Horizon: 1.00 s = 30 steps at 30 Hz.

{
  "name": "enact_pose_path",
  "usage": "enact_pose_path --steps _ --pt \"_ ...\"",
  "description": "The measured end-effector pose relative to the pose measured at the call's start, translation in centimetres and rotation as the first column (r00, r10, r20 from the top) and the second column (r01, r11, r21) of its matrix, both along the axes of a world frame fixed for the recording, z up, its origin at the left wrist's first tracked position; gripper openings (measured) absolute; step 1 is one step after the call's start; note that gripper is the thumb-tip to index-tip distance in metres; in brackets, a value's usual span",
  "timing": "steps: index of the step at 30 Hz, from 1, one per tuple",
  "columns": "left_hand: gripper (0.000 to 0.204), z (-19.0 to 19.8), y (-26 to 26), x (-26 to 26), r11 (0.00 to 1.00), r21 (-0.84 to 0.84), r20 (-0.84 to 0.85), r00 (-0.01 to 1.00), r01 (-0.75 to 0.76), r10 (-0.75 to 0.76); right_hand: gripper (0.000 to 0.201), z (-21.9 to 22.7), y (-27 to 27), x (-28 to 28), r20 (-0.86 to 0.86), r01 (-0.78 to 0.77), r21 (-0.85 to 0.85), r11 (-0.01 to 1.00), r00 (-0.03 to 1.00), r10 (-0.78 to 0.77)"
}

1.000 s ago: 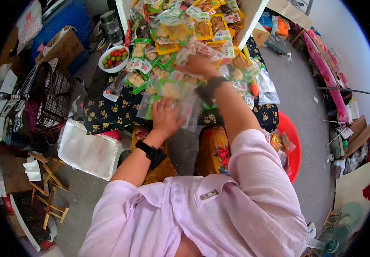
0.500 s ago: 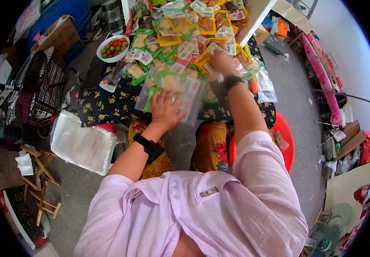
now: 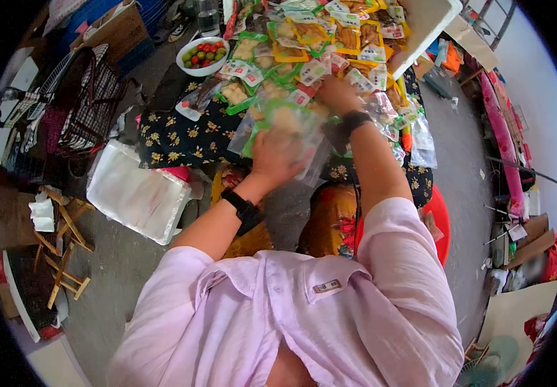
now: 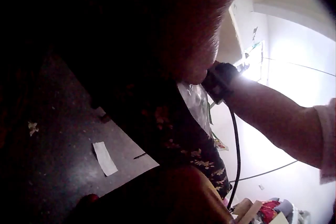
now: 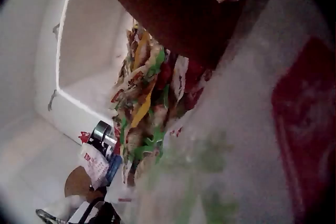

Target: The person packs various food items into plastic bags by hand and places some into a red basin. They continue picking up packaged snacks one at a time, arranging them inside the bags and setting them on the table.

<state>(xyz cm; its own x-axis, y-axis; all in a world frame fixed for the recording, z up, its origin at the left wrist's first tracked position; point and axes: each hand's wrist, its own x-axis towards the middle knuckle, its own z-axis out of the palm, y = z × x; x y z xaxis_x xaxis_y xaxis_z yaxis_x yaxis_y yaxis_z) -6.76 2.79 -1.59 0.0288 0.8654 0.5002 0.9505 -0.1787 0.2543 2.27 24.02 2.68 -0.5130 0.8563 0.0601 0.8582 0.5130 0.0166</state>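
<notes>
In the head view my left hand (image 3: 277, 156), blurred, rests on a clear plastic bag (image 3: 314, 158) at the table's near edge. A green-edged packet of pale food (image 3: 285, 117) shows at its fingertips. My right hand (image 3: 340, 97) reaches over the near part of a heap of sealed food packets (image 3: 359, 35), with its fingertips blurred among them. In the right wrist view, clear plastic with a red patch (image 5: 304, 124) lies close to the lens below the dark right hand (image 5: 184, 14); whether that hand grips a packet I cannot tell. The left wrist view shows the left hand (image 4: 194, 29) mostly in shadow.
A white bowl of red and green small fruit (image 3: 202, 57) stands left of the heap on the dark flowered cloth (image 3: 182, 138). A white foam box wall (image 3: 427, 32) borders the heap. A stack of clear bags (image 3: 136, 187) sits left; a red tub (image 3: 438, 222) stands right.
The right hand has moved from the heap's middle toward the right and stays over the packets. The left hand stays on the clear bag, now more blurred. The head view has shifted.
</notes>
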Motion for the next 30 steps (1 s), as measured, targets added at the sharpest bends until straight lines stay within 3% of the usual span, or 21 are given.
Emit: enact_pose_path --steps 2,5,7,9,11,13,15,17,18,20,23,30 --pt "0.038 0.3 -0.1 0.0 0.998 -0.066 0.028 1.000 -0.004 0.006 0.030 -0.7 0.5 -0.2 0.022 0.009 0.080 0.997 1.000 -0.010" --pt "0.038 0.3 -0.2 0.0 0.999 -0.035 0.002 1.000 -0.018 0.018 0.044 -1.8 3.0 0.0 -0.091 0.069 -0.215 0.974 0.992 -0.090" --pt "0.038 0.2 -0.3 0.0 1.000 -0.022 0.004 1.000 -0.013 0.013 0.047 -6.5 7.2 -0.1 -0.141 -0.061 -0.205 0.977 0.990 0.033" --pt "0.038 0.1 -0.2 0.0 1.000 0.010 0.000 1.000 -0.004 0.004 0.053 -6.1 6.5 -0.3 -0.142 -0.058 -0.192 0.980 0.989 0.031" --pt "0.038 -0.3 -0.2 -0.2 0.998 0.061 -0.007 1.000 0.002 -0.002 0.061 -0.4 0.6 -1.0 -0.095 0.072 -0.177 0.982 0.991 -0.090" --pt "0.036 0.2 -0.1 -0.1 0.999 0.030 -0.037 0.999 -0.025 0.026 0.055 -0.9 1.5 -1.4 0.049 -0.154 -0.099 0.983 0.986 0.159" --pt "0.034 -0.2 -0.1 0.2 0.998 0.041 -0.039 0.998 -0.042 0.043 0.056 -1.9 1.2 -0.9 0.034 -0.187 -0.119 0.975 0.981 0.192" --pt "0.031 -0.5 0.4 0.3 0.991 0.123 -0.024 0.998 -0.057 0.061 0.063 0.1 -0.4 -1.0 -0.141 -0.034 -0.196 0.980 0.990 0.006" --pt "0.030 -0.7 0.4 0.3 0.985 0.164 -0.026 0.998 -0.056 0.061 0.081 -0.3 -0.1 -1.1 -0.180 -0.028 -0.260 0.965 0.984 -0.019" --pt "0.028 -0.9 0.4 0.4 0.967 0.249 -0.031 0.997 -0.057 0.067 0.080 -1.1 0.5 -1.1 -0.165 -0.016 -0.234 0.972 0.986 -0.024" --pt "0.028 -1.1 0.4 0.2 0.971 0.236 -0.028 0.998 -0.041 0.049 0.070 -1.6 1.1 -0.9 -0.153 -0.043 -0.195 0.980 0.988 0.013" --pt "0.033 0.1 0.2 0.4 0.995 0.080 -0.026 0.998 -0.062 0.065 0.041 -0.9 0.6 -0.1 -0.279 -0.093 -0.187 0.978 0.960 0.037"
